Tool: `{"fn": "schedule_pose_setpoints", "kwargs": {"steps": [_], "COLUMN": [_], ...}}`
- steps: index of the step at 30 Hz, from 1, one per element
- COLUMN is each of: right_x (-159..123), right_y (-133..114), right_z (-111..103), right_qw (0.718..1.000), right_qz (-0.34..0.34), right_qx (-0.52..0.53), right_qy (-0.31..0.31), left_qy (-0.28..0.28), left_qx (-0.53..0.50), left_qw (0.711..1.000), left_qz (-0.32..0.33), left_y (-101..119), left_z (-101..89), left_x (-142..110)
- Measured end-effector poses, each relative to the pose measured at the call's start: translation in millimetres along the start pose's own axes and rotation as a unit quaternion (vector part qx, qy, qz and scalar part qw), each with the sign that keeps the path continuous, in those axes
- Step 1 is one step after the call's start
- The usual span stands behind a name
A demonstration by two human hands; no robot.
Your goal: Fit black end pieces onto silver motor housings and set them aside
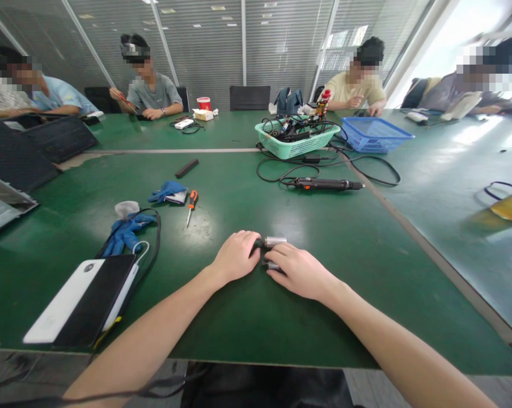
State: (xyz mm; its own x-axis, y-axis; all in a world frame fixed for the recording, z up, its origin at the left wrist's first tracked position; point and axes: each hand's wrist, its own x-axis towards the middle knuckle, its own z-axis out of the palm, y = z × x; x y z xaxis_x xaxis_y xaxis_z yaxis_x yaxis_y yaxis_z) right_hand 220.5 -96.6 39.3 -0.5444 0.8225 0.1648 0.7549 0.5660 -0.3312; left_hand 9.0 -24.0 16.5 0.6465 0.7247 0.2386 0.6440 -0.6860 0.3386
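Note:
Low over the table, near the middle of the head view, my two hands are close together. My left hand (238, 256) is closed, its fingers curled round a dark piece that mostly hides beneath them. From beside that piece a silver metal cylinder (275, 241) points right, just above the fingers of my right hand (300, 269). A second small metal part (273, 264) shows between the thumb and fingers of the right hand, which are closed on it. Whether the two metal parts are joined, I cannot tell.
Left lie an orange-handled screwdriver (191, 205), blue gloves (130, 231) and a white-and-black device (98, 297) with a cable. Ahead are a black electric screwdriver (326, 185), a green basket (287, 149) of cables and a blue basket (372, 136). Several people sit across the table.

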Motion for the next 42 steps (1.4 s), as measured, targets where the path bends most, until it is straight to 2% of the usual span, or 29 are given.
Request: {"fn": "schedule_pose_setpoints", "kwargs": {"steps": [13,24,31,42], "right_x": [-2,0,0,-2], "right_y": [6,4,4,7], "right_z": [5,3,2,2], "right_qw": [1.0,1.0,1.0,1.0], "right_qz": [-0.001,0.002,-0.01,-0.017], "right_qx": [0.024,0.021,0.007,0.011], "right_qy": [0.008,0.004,0.001,-0.009], "left_qy": [0.0,-0.006,0.0,-0.042], "left_qx": [0.002,0.004,0.01,0.022], "left_qw": [1.0,1.0,0.999,0.993], "left_qz": [0.003,0.013,0.037,0.104], "left_y": [-1,1,2,2], "left_z": [3.6,-1.7,-7.3,-4.2], "left_x": [-1,-1,-3,-7]}}
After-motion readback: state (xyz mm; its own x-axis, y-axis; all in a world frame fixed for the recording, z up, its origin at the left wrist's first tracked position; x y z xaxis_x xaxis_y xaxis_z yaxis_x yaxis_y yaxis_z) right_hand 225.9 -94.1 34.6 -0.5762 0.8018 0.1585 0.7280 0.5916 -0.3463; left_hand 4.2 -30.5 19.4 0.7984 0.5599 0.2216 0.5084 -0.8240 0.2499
